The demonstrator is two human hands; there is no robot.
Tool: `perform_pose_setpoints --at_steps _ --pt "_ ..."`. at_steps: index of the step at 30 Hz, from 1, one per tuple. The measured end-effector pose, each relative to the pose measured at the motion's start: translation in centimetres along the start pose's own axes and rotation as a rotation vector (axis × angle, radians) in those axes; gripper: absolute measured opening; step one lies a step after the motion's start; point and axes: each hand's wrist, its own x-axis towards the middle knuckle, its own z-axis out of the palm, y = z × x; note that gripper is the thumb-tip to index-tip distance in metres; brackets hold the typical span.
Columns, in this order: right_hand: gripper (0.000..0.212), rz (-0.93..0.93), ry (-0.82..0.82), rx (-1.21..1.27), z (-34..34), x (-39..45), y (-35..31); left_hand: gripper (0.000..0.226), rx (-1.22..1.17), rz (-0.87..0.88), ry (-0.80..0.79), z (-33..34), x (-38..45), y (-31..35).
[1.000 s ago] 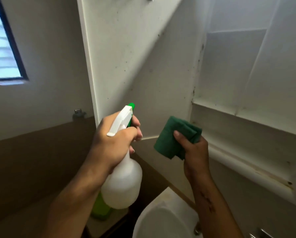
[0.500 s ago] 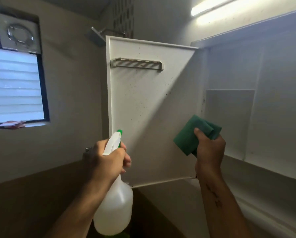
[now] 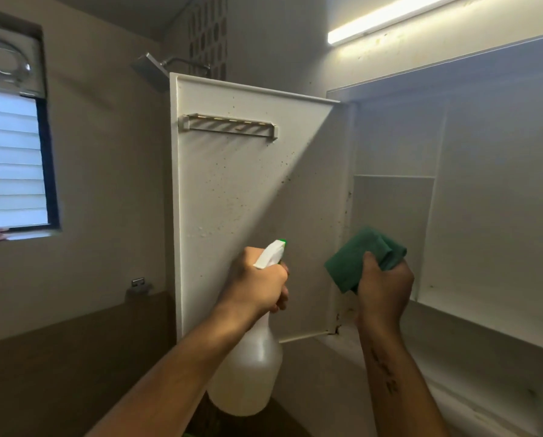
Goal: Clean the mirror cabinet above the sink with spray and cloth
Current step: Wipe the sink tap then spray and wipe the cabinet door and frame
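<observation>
The cabinet door (image 3: 232, 197) stands swung open to the left, its white inner face speckled with dark spots. My left hand (image 3: 257, 285) grips the neck of a translucent white spray bottle (image 3: 248, 367), its green-tipped nozzle close to the lower part of the door. My right hand (image 3: 382, 294) holds a folded green cloth (image 3: 355, 260) up near the door's hinge edge. The open cabinet interior (image 3: 484, 216) shows white shelves and dark grime along the hinge side.
A metal rack (image 3: 229, 126) is fixed high on the door's inner face. A louvred window (image 3: 11, 162) is at the left, a shower head (image 3: 152, 69) behind the door, and a strip light (image 3: 390, 20) above the cabinet. A brown wall band (image 3: 74, 357) runs low left.
The view has tilted upward, so the sink has left the frame and the whole door shows. Both hands have risen with it, bottle and cloth still held near the door.
</observation>
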Motion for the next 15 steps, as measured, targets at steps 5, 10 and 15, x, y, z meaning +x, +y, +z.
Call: perform_pose_setpoints --at_steps 5,10,15 --pt "0.028 -0.260 0.106 -0.169 0.8 -0.3 0.1 0.016 -0.022 -0.003 0.004 -0.6 0.5 -0.1" --pt "0.043 -0.392 0.071 -0.236 5.6 -0.6 2.0 0.013 -0.025 0.042 0.055 -4.2 -0.3 -0.6" --pt "0.059 -0.380 0.119 -0.176 10.9 -2.5 3.6 0.033 -0.032 0.046 0.142 -7.1 -1.2 -0.9"
